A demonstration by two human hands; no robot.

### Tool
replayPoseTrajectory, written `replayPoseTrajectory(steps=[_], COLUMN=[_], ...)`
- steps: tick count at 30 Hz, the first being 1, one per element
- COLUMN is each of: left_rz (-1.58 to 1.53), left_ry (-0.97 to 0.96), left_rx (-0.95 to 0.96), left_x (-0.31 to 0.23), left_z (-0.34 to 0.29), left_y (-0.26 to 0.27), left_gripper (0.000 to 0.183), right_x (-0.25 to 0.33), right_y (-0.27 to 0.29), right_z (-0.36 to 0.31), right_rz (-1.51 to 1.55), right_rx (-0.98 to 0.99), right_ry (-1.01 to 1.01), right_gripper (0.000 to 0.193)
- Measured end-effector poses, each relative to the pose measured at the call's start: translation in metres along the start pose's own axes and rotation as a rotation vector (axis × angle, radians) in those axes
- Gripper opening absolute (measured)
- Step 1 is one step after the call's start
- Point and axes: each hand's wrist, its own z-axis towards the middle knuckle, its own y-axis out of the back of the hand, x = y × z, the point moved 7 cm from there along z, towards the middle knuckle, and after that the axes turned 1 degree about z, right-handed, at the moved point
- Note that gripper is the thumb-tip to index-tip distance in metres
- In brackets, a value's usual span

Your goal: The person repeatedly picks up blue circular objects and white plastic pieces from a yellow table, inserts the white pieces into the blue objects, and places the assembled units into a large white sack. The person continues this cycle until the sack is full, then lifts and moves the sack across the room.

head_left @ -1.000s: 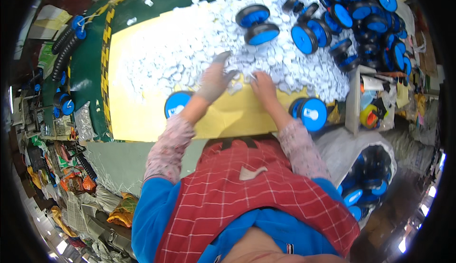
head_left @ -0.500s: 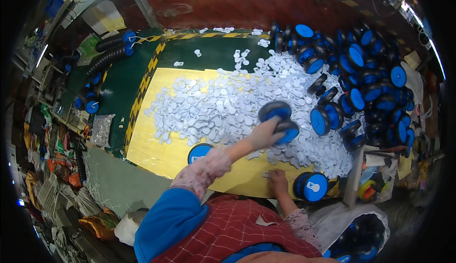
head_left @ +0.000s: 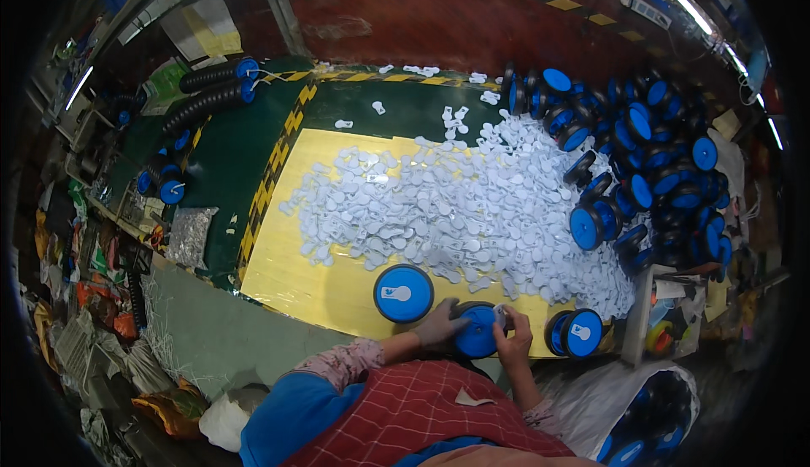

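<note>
- My blue and black wheel [head_left: 475, 334] is at the near edge of the yellow sheet [head_left: 337, 300], right in front of my belly.
- Its blue face looks up and a little toward me, so I think its axle runs mostly up and down. I cannot see if a second wheel hides under it.
- A small white tag [head_left: 499, 313] is by the right side of the blue face. Its long way seems to go near to far, but my fingers hide part of it, so I cannot tell where the round end points.
- My right hand [head_left: 515, 342] pinches this tag with thumb and fingertips.
- My left hand [head_left: 434, 327] holds the wheel's left edge, fingers curled on the rim.
- I think I am at the step of putting the tag on. That calls for turning the tag flat, lining it up on the blue face and pressing, with the wheel held steady.
- Just to the left lies a tagged wheel [head_left: 404, 311], its tag lying left to right.
- To the right is a tagged wheel pair [head_left: 591, 340].
- Farther off is a big heap of white tags [head_left: 439, 205], and far right a pile of wheels [head_left: 666, 163].
</note>
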Motion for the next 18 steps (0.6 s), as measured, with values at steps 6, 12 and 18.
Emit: replayPoseTrajectory(steps=[6, 12, 18], left_rz=[-0.016, -0.201, -0.096], left_ry=[0.014, -0.05, 0.015], left_rx=[0.262, 0.208, 0.226], left_x=[0.006, -0.006, -0.013], left_z=[0.038, 0.004, -0.009], left_y=[-0.016, -0.011, -0.004], left_gripper=[0.063, 0.064, 0.063], right_x=[0.029, 0.041, 0.041], right_y=[-0.028, -0.041, -0.035], right_z=[-0.024, -0.033, -0.02], right_rz=[-0.109, -0.27, -0.386], right_rx=[0.035, 0.022, 0.005], right_ry=[0.02, 0.182, 0.283], right_gripper=[0.037, 0.028, 0.041])
